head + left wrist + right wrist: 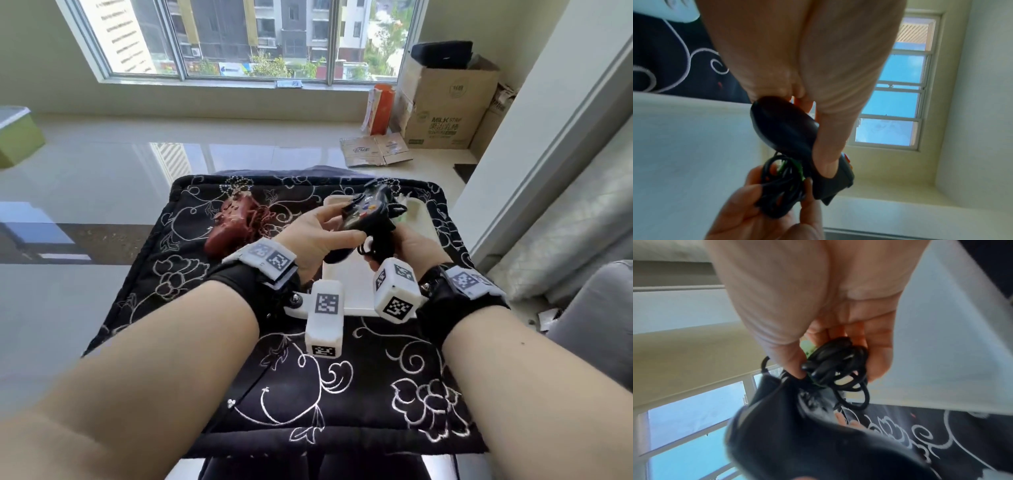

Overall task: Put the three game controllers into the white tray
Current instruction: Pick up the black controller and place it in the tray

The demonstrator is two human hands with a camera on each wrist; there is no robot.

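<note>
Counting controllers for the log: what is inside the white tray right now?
Bare white floor shows in the white tray. The black controller, held above, and both hands hide the middle, so anything there cannot be seen.

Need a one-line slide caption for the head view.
Left hand grips black controller above white tray; right hand holds its bundled cable.

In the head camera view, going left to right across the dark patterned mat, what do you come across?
Red controller lying on the mat → left hand → black controller, held up over the white tray → right hand, holding its bundled black cable.
</note>
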